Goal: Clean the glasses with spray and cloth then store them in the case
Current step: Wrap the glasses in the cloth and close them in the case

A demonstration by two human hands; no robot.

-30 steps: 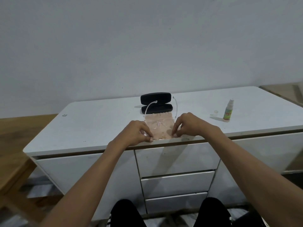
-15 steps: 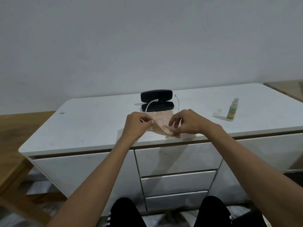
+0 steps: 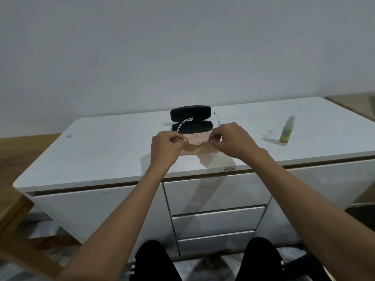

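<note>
A pink cloth (image 3: 195, 146) lies on the white cabinet top (image 3: 113, 151), folded over the front of clear-framed glasses (image 3: 183, 123) whose two arms stick up toward the open black case (image 3: 191, 122) just behind. My left hand (image 3: 165, 148) pinches the cloth's left edge and my right hand (image 3: 231, 138) pinches its right edge, both over the lenses. The lenses are hidden under the cloth. A small spray bottle (image 3: 286, 130) with a green label stands upright to the right, its clear cap (image 3: 269, 132) beside it.
The cabinet has drawers (image 3: 217, 220) below its front edge. A wooden surface (image 3: 12, 159) adjoins on the left and another wooden piece (image 3: 355, 104) sits at the far right. A grey wall rises behind. My knees show at the bottom.
Both hands lifted the cloth's near edge and folded it away from me over the glasses, moving toward the case. The case and spray bottle stayed put.
</note>
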